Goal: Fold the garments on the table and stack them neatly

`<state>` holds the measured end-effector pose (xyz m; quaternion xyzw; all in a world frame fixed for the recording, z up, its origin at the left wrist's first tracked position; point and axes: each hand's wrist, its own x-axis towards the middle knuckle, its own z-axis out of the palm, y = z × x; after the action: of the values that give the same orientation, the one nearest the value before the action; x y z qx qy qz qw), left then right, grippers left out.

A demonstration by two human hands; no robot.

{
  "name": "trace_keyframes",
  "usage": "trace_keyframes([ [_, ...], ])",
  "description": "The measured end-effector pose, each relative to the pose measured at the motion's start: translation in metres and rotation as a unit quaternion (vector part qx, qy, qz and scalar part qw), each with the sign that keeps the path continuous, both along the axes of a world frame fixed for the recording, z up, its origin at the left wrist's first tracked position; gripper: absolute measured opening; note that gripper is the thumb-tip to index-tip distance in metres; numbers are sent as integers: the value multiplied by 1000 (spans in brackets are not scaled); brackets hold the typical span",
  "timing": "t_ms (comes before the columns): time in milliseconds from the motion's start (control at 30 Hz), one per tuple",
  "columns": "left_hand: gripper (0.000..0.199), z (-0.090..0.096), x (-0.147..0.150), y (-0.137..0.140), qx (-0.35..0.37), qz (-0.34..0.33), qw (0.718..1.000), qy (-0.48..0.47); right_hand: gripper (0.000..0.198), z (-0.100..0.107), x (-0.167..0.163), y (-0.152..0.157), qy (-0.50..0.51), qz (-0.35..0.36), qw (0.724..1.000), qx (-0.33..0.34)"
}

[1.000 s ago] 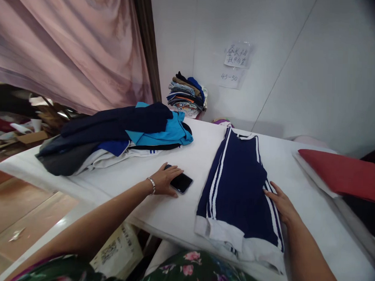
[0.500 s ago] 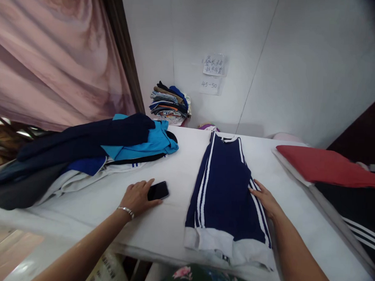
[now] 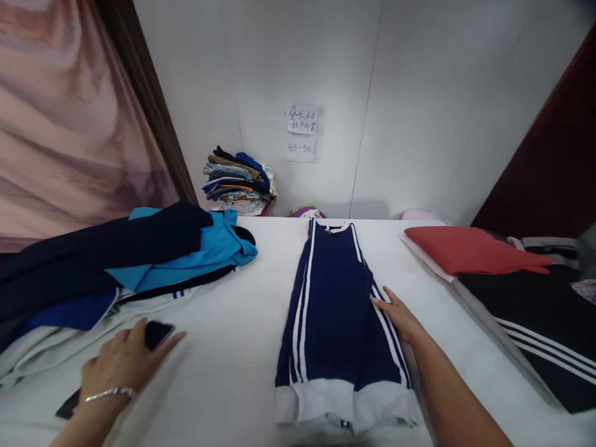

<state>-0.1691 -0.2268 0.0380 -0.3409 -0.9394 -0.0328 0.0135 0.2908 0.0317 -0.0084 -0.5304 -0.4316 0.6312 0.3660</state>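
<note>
While the right hand rests, fingers loosely spread, on the striped edge of the navy garment — folded on the white table — the left hand holds a phone. The cloth looks soft and light (floppy, hardly slippery); I'd take it by the pale band and collar.

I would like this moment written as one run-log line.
left hand: on phone | right hand: touching navy garment | navy garment: laid on table | red cloth: farther right
</note>
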Motion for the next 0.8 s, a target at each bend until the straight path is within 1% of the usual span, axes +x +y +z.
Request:
trace_keyframes([
  [67, 86, -6, 36, 17, 49, -80, 993, -69, 92, 2, 4, -9, 8, 5, 1000, -8],
  [100, 84, -11, 58, 25, 71, -100, 982, -141, 93, 2, 6, -15, 16, 11, 1000, -15],
  [133, 82, -15, 81, 34, 81, -119, 967, -211, 93, 2, 10, -22, 27, 17, 999, -23],
  [200, 85, -21, 124, 49, 105, -171, 932, -300, 92, 1, 18, -37, 48, 26, 998, -42],
  [267, 89, -25, 158, 62, 126, -201, 882, -408, 91, -1, 26, -54, 65, 25, 996, -54],
  [333, 93, -27, 179, 73, 150, -191, 831, -500, 91, -3, 32, -69, 77, 25, 995, -63],
  [400, 94, -29, 189, 80, 174, -144, 773, -593, 94, -4, 37, -80, 86, 24, 994, -66],
  [433, 91, -29, 193, 82, 182, -116, 738, -640, 96, -4, 38, -84, 90, 26, 993, -66],
  [500, 75, -29, 197, 85, 176, -79, 665, -722, 99, -4, 38, -88, 99, 28, 993, -59],
  [533, 65, -28, 199, 85, 165, -72, 636, -750, 100, -2, 37, -88, 106, 29, 993, -54],
  [567, 55, -26, 199, 85, 154, -72, 618, -767, 100, 0, 34, -88, 113, 28, 992, -49],
  [600, 48, -22, 198, 84, 147, -72, 609, -776, 100, 3, 29, -89, 122, 27, 991, -45],
  [633, 43, -17, 195, 84, 148, -73, 606, -778, 98, 7, 23, -90, 135, 25, 990, -40],
  [667, 40, -11, 188, 83, 153, -75, 609, -775, 96, 11, 15, -93, 150, 26, 988, -36],
  [700, 38, -3, 178, 83, 159, -77, 618, -766, 94, 15, 5, -98, 169, 31, 985, -30],
  [733, 39, 5, 164, 83, 165, -82, 634, -751, 92, 18, -7, -105, 191, 38, 981, -22],
  [767, 40, 14, 146, 83, 160, -88, 652, -736, 89, 20, -19, -114, 213, 51, 976, -18],
  [800, 43, 23, 125, 83, 150, -94, 678, -713, 87, 20, -33, -125, 234, 70, 970, -18],
])
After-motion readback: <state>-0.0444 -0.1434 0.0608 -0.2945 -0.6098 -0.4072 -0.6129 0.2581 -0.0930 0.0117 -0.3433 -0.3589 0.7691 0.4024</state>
